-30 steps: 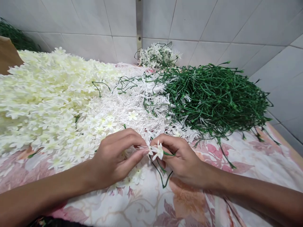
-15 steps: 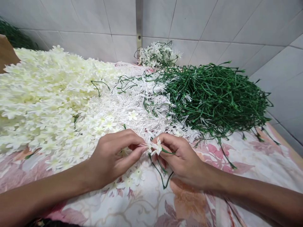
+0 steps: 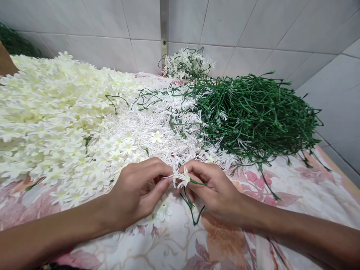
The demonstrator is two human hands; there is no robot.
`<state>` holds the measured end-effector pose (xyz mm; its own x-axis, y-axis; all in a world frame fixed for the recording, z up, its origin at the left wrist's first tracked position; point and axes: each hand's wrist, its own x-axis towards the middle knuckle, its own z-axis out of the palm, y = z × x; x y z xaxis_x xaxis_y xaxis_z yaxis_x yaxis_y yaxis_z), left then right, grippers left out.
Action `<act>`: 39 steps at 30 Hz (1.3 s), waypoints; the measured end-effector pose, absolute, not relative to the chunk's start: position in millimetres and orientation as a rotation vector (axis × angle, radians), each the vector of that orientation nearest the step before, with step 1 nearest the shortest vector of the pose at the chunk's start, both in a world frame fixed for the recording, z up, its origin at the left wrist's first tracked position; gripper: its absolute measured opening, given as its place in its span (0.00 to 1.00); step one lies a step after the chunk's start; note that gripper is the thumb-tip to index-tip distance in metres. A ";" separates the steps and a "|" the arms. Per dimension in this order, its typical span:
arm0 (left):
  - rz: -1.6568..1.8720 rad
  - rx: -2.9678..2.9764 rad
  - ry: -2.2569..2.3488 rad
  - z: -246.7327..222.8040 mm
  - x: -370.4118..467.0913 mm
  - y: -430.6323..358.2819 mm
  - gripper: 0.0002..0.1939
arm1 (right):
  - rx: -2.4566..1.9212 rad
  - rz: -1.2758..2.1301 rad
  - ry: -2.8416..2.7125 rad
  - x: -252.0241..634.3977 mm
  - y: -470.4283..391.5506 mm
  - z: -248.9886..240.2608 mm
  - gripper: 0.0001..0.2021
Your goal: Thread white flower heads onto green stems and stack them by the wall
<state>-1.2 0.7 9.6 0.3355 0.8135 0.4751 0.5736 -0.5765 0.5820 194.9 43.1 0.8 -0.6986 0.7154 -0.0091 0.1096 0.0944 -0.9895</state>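
Between my two hands is an artificial flower [image 3: 184, 178] with white petals, its thin white stamens pointing left. My left hand [image 3: 143, 187] pinches at the tips of those stamens with thumb and forefinger. My right hand [image 3: 206, 183] is closed around the flower's green plastic stem [image 3: 197, 182], just behind the petals. More bent green stem [image 3: 194, 215] hangs below the right fingers. Parts of both hands' inner fingers are hidden. Beyond my hands lies a heap of white stamens [image 3: 149, 123], with loose white blossoms [image 3: 53, 123] piled to the left.
A tangled pile of green stems [image 3: 261, 116] lies at the right. Finished-looking white flowers on stems [image 3: 187, 63] are bunched by the tiled wall [image 3: 225, 22]. Brown cardboard [image 3: 7, 62] and more greenery [image 3: 17, 41] show at far left. A floral cloth [image 3: 174, 243] covers the surface.
The flower has shifted slightly left and down in the fingers, and its petals now face left more plainly. Both hands stay close together; the view has moved a little.
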 end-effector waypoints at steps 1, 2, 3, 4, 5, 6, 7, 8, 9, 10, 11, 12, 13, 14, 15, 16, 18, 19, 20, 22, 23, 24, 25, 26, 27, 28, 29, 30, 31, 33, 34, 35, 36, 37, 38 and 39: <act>1.091 2.279 1.237 9.8 -1.3 0.9 0.07 | -0.809 1.634 -1.896 194.9 43.1 1.3 0.08; 1.091 2.268 1.234 10.2 -1.6 1.0 0.07 | -0.817 1.634 -1.890 194.9 43.2 1.7 0.08; 1.096 2.259 1.230 10.7 -1.9 1.0 0.07 | -0.824 1.648 -1.880 195.0 43.4 2.0 0.08; 1.099 2.251 1.229 11.2 -2.3 0.9 0.07 | -0.832 1.673 -1.864 195.1 43.8 2.1 0.08; 1.101 2.243 1.227 11.7 -2.7 0.7 0.07 | -0.836 1.703 -1.846 195.3 44.3 2.2 0.08; 1.096 2.238 1.225 11.9 -3.2 0.3 0.07 | -0.833 1.736 -1.830 195.5 45.0 2.1 0.09; 1.085 2.236 1.222 11.9 -3.6 -0.1 0.06 | -0.825 1.770 -1.813 195.6 45.7 2.0 0.09; 1.070 2.231 1.227 11.6 -4.0 -0.6 0.06 | -0.814 1.802 -1.794 195.6 46.4 1.9 0.10; 1.062 2.227 1.238 10.9 -4.4 -1.0 0.05 | -0.804 1.830 -1.771 195.5 47.1 1.8 0.10; 1.059 2.228 1.251 9.9 -4.7 -1.2 0.05 | -0.799 1.853 -1.749 195.3 47.7 1.9 0.11; 1.063 2.232 1.267 8.8 -5.0 -1.4 0.06 | -0.793 1.871 -1.734 195.0 48.0 2.1 0.10; 1.070 2.236 1.290 7.7 -5.2 -1.3 0.07 | -0.792 1.879 -1.722 194.6 48.2 2.5 0.10; 1.080 2.245 1.310 6.7 -5.4 -1.1 0.08 | -0.793 1.881 -1.712 194.3 48.2 3.0 0.10; 1.092 2.257 1.323 5.9 -5.6 -0.7 0.09 | -0.794 1.880 -1.704 194.1 48.0 3.6 0.09; 1.103 2.270 1.330 5.4 -5.8 -0.2 0.09 | -0.794 1.881 -1.693 193.9 47.8 4.3 0.09; 1.112 2.280 1.333 5.2 -6.1 0.2 0.09 | -0.793 1.882 -1.682 193.9 47.6 4.9 0.09; 1.138 2.298 1.320 5.5 -6.7 0.7 0.08 | -0.790 1.882 -1.673 194.1 47.3 5.7 0.09; 1.143 2.308 1.310 5.9 -6.9 0.7 0.07 | -0.787 1.881 -1.677 194.3 47.3 5.9 0.09; 1.144 2.316 1.300 6.2 -7.1 0.5 0.06 | -0.785 1.875 -1.682 194.5 47.4 5.8 0.09; 1.135 2.315 1.288 6.6 -7.0 0.0 0.05 | -0.784 1.853 -1.693 195.0 47.5 5.2 0.08; 1.132 2.305 1.288 6.7 -6.7 -0.1 0.05 | -0.781 1.838 -1.700 195.1 47.6 4.9 0.08; 1.132 2.293 1.288 6.8 -6.4 -0.2 0.05 | -0.777 1.824 -1.709 195.3 47.6 4.7 0.08; 1.137 2.282 1.290 6.9 -6.1 -0.1 0.05 | -0.774 1.810 -1.719 195.3 47.5 4.6 0.08; 1.141 2.276 1.293 7.1 -5.8 0.2 0.05 | -0.769 1.798 -1.728 195.4 47.4 4.7 0.09; 1.144 2.280 1.293 7.5 -5.6 0.5 0.04 | -0.764 1.790 -1.736 195.4 47.2 5.0 0.09; 1.141 2.293 1.287 8.1 -5.4 0.9 0.04 | -0.763 1.787 -1.741 195.3 47.0 5.3 0.10; 1.137 2.311 1.275 8.8 -5.4 1.2 0.03 | -0.764 1.787 -1.745 195.3 46.9 5.6 0.11; 1.132 2.331 1.258 9.6 -5.4 1.5 0.03 | -0.766 1.790 -1.748 195.3 46.7 5.9 0.12; 1.133 2.354 1.237 10.3 -5.4 1.7 0.03 | -0.767 1.795 -1.749 195.2 46.6 6.2 0.12; 1.152 2.400 1.194 11.5 -5.3 1.9 0.03 | -0.765 1.798 -1.752 195.1 46.5 6.7 0.13; 1.168 2.420 1.180 11.8 -5.2 2.0 0.03 | -0.762 1.793 -1.756 194.9 46.6 6.9 0.13; 1.186 2.439 1.170 12.0 -5.0 2.1 0.03 | -0.758 1.784 -1.760 194.8 46.6 7.2 0.13; 1.197 2.453 1.165 12.2 -5.0 2.1 0.03 | -0.755 1.774 -1.767 194.5 46.7 7.4 0.13; 1.204 2.463 1.160 12.2 -5.0 2.2 0.03 | -0.755 1.762 -1.776 194.3 46.7 7.7 0.12; 1.205 2.469 1.154 12.1 -5.3 2.3 0.04 | -0.757 1.751 -1.787 194.1 46.8 8.0 0.12; 1.207 2.469 1.142 12.1 -5.7 2.3 0.04 | -0.755 1.742 -1.798 194.0 46.8 8.3 0.12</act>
<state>-5.7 2.3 12.1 0.3809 0.6992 0.6049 0.5658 -0.6938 0.4456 194.0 46.8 8.3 -0.7092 0.7049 -0.0128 0.0350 0.0170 -0.9992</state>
